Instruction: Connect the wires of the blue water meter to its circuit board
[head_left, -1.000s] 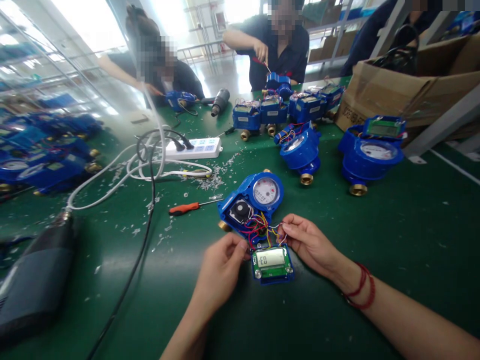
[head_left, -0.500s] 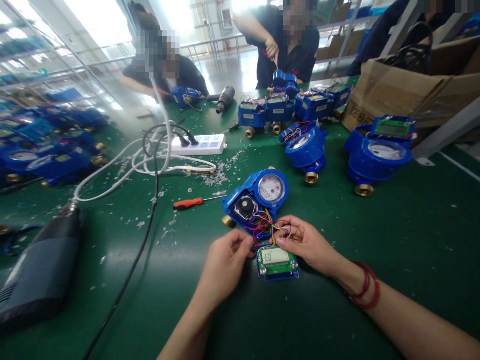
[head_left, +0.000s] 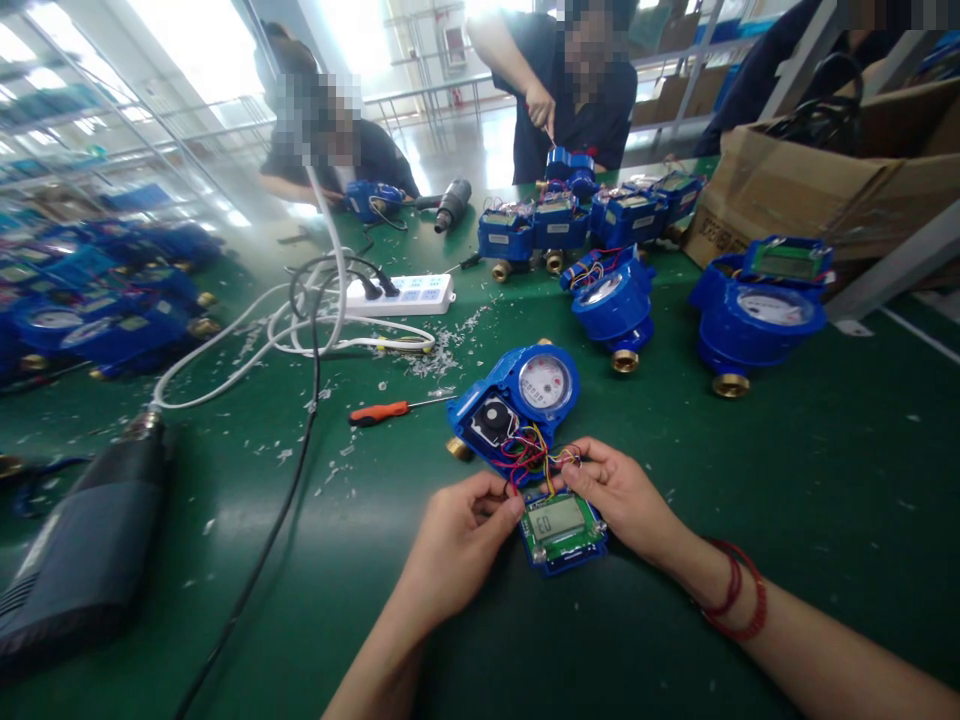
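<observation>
An opened blue water meter [head_left: 480, 392] lies in front of me, its round dial facing up. Coloured wires [head_left: 531, 450] run from its open compartment to a green circuit board [head_left: 559, 545] in a blue cover, whose small display is lit. My left hand [head_left: 461, 535] is closed, thumb and fingers pinching the board's upper left corner beside the red and black wires. At the board's upper right, my right hand [head_left: 619, 495] pinches thin yellow and white wires between thumb and fingertips. The fingers partly hide the wire ends.
An orange screwdriver [head_left: 379, 413] lies left of the meter, near plastic scraps and a white power strip [head_left: 416, 295]. A heat gun [head_left: 90, 530] and black cable occupy the left. More meters [head_left: 757, 310] stand behind, beside a cardboard box [head_left: 795, 190]. Two co-workers sit opposite.
The board has shifted slightly right and towards me and turned a little, with both hands moving along. The right hand remains at the wires.
</observation>
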